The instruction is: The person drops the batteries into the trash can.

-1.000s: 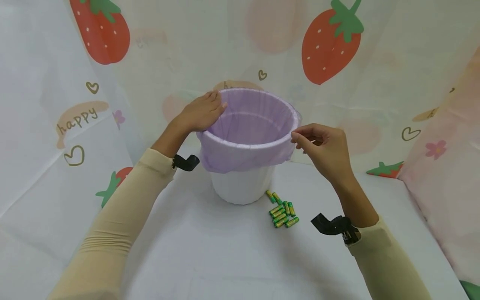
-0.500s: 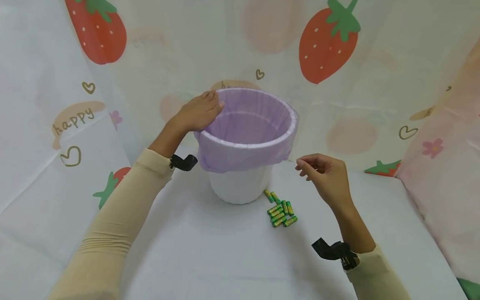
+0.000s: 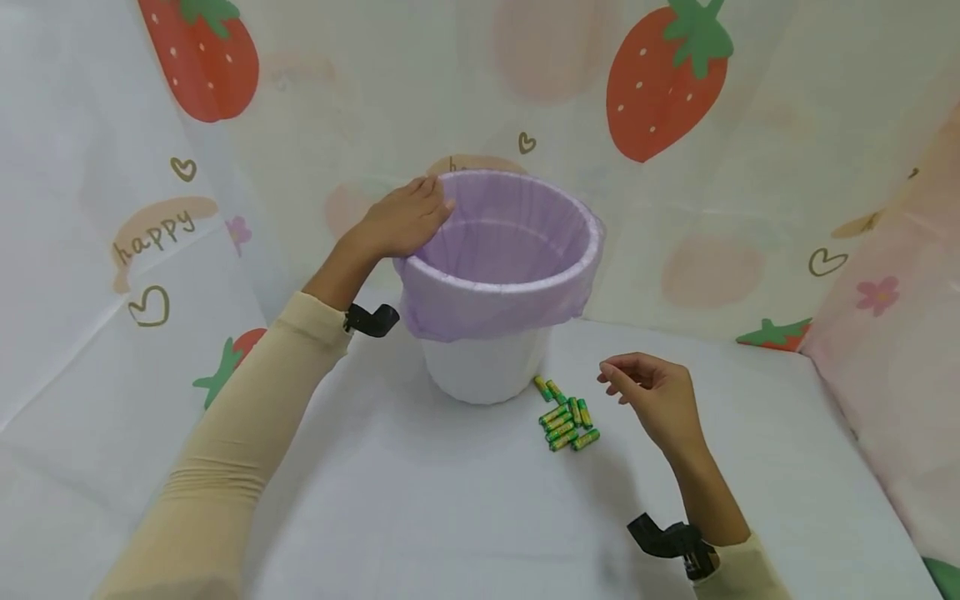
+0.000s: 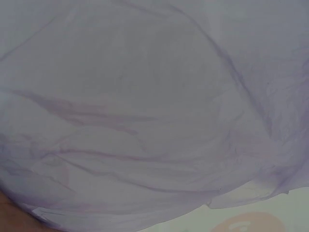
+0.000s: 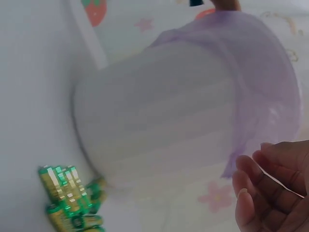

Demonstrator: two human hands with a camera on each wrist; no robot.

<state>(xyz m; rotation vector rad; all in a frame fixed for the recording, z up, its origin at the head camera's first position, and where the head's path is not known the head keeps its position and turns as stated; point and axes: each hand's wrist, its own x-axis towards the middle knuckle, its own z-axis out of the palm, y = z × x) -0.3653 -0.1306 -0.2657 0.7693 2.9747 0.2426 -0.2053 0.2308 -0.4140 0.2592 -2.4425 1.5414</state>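
A white bin (image 3: 483, 371) stands upright on the white-covered table, lined with a purple bin bag (image 3: 495, 312) folded down over its rim. My left hand (image 3: 405, 218) rests on the bag-covered rim at the left, its thumb toward the inside. Only purple film fills most of the left wrist view, with a bit of skin in the lower left corner. To the right of the bin, my right hand (image 3: 660, 398) hangs above the table, fingers loosely bent and nothing between them. Several green-and-yellow batteries (image 3: 566, 421) lie in a loose group between that hand and the bin's base.
Behind the bin hangs a pale cloth backdrop (image 3: 420, 92) printed with strawberries and hearts. It also closes off the left side, and a pinkish cloth (image 3: 885, 358) borders the table (image 3: 420, 508) on the right.
My right hand has let go of the bag's edge at the right of the rim and moved down toward the batteries' height. The left hand has stayed on the rim.
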